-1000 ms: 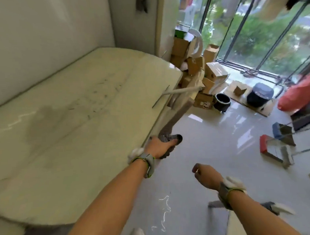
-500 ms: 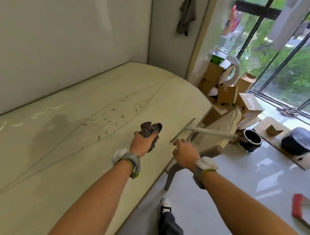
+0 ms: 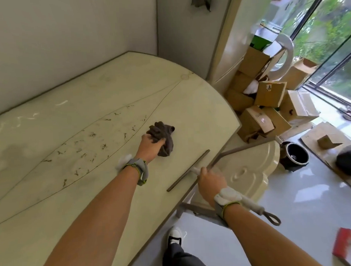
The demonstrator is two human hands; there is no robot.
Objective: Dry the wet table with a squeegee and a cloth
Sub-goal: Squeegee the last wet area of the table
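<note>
Dark cloth [image 3: 163, 136] now down on bench [image 3: 113, 194], mid-surface toward right edge. Left hand [image 3: 150, 144] clamped on it; half second ago held it above surface. Right hand [image 3: 210, 182], then only reaching, now wrapped round squeegee [image 3: 189, 169] handle, blade flat on bench by right edge. Both tools gripped and on surface; wiping likely starts now, drying seems not begun.
</note>
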